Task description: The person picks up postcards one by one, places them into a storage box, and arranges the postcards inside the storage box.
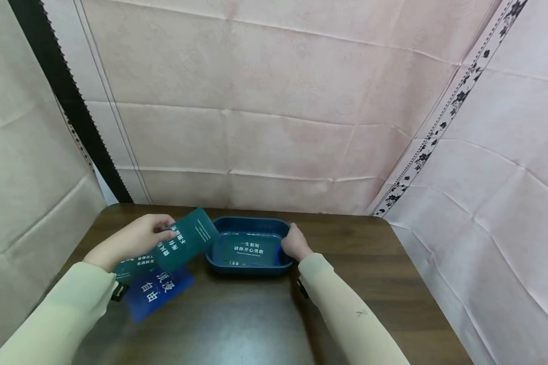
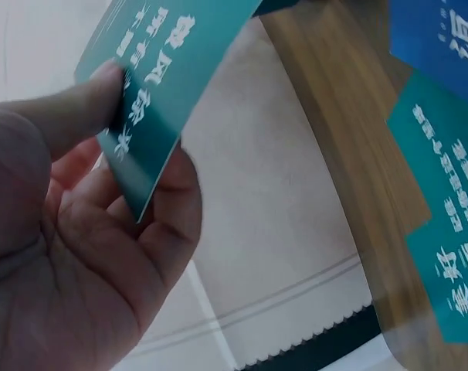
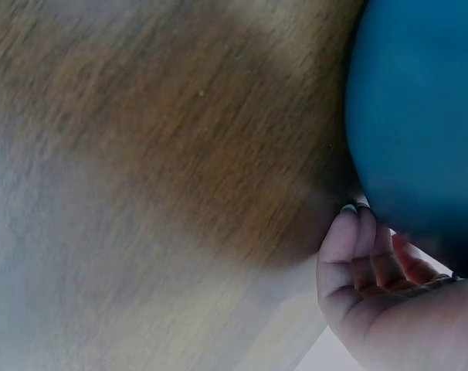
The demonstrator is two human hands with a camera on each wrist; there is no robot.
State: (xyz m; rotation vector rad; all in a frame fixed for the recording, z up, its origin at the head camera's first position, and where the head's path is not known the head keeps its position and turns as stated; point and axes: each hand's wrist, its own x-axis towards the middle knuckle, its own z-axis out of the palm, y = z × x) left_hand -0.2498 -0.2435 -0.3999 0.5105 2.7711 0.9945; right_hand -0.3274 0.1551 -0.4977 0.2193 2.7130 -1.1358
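Observation:
My left hand pinches a teal card with white lettering, thumb on its printed face and fingers behind, as the left wrist view shows. The card is tilted, its far corner close to the left end of a dark blue rectangular tray. At the tray's right end, my right hand grips the rim; in the right wrist view its curled fingers lie against the blue outer wall. Inside the tray lies a green card with white lettering, and a strip of blue shows beside it.
Below the left hand, a blue card and teal cards with white lettering overlap on the brown wooden table. Pale cloth hangs behind the table's far edge and along both sides.

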